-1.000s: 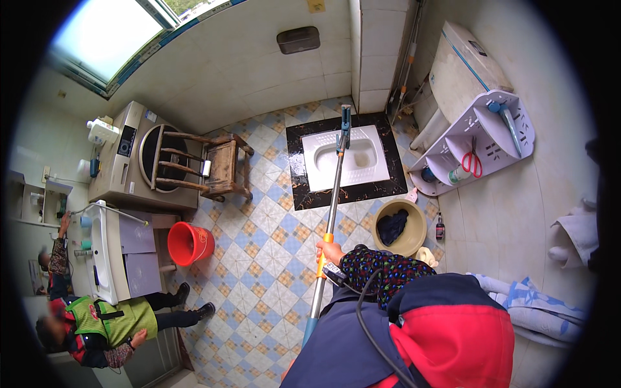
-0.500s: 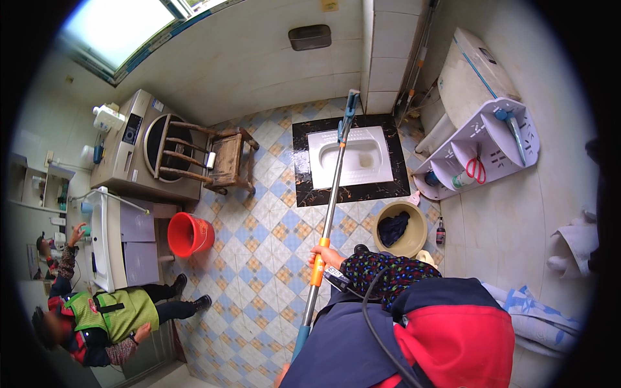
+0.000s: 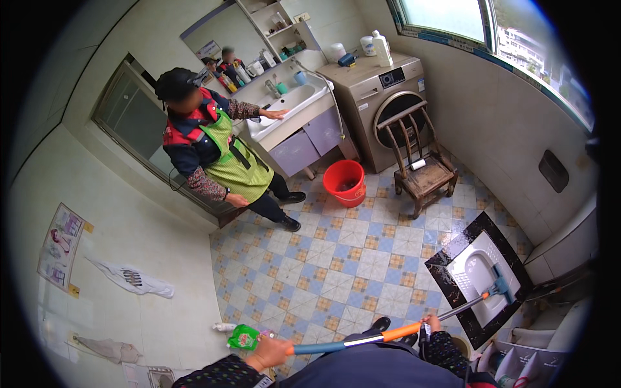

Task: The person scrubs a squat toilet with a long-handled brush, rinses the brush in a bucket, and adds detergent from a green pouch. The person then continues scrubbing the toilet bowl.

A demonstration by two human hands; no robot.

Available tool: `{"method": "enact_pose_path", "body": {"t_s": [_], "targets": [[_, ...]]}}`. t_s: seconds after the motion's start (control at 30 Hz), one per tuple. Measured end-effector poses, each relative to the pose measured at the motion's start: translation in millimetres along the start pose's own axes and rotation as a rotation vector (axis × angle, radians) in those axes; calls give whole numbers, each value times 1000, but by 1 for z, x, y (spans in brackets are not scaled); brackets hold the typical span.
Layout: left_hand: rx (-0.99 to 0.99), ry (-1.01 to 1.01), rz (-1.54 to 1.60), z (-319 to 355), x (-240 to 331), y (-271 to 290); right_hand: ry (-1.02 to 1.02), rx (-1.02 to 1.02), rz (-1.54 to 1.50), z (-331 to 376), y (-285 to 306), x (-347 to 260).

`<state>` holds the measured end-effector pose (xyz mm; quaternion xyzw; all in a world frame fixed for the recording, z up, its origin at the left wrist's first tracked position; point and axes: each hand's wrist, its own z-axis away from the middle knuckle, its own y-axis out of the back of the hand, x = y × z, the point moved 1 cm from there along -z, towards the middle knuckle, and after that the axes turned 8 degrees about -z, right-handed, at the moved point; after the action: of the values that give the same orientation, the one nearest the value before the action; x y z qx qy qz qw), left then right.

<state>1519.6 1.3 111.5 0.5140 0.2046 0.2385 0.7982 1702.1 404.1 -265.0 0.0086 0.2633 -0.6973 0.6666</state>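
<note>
Slanting across my front is a long-handled floor brush (image 3: pixel 462 306) with a metal, orange and blue pole. Its blue head (image 3: pixel 499 288) rests at the white squat toilet (image 3: pixel 482 262), near the right side of its black stone border (image 3: pixel 446 268). My left hand (image 3: pixel 270 352) is closed around the blue end of the pole, beside a green packet (image 3: pixel 244 337) low by the wall. Farther along, my right hand (image 3: pixel 429 321) grips the pole close to where orange meets metal.
A co-worker (image 3: pixel 226 152) in a green apron stands at the sink (image 3: pixel 294 107). A red bucket (image 3: pixel 345 183), a wooden chair (image 3: pixel 424 174) and a washing machine (image 3: pixel 375 90) stand along the far side. A shelf rack (image 3: pixel 524 362) is at lower right, partly cut off.
My view has swung left, bringing the co-worker, sink and left wall into fuller view. The pole has turned from nearly upright to slanting across me, with both hands still on it.
</note>
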Motion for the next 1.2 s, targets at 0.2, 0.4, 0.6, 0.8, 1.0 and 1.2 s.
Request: {"method": "enact_pose_path", "body": {"t_s": [0.2, 0.4, 0.6, 0.8, 1.0, 1.2], "targets": [[441, 32, -282, -40, -39, 87, -214, -191, -385, -2, -26, 35], [1019, -113, -519, -138, 42, 170, 289, -769, 156, -15, -80, -71], [1302, -431, -609, -255, 89, 250, -32, -185, -952, 3, -120, -105], [1473, -912, -500, -369, 144, 266, 51, -152, -1173, 24, -146, -118], [1611, -1280, -320, -397, 189, 274, 304, -145, -1579, 82, -149, -66], [1755, -1437, -207, -386, 219, 280, 491, -8, -1814, 138, -111, -23]]}}
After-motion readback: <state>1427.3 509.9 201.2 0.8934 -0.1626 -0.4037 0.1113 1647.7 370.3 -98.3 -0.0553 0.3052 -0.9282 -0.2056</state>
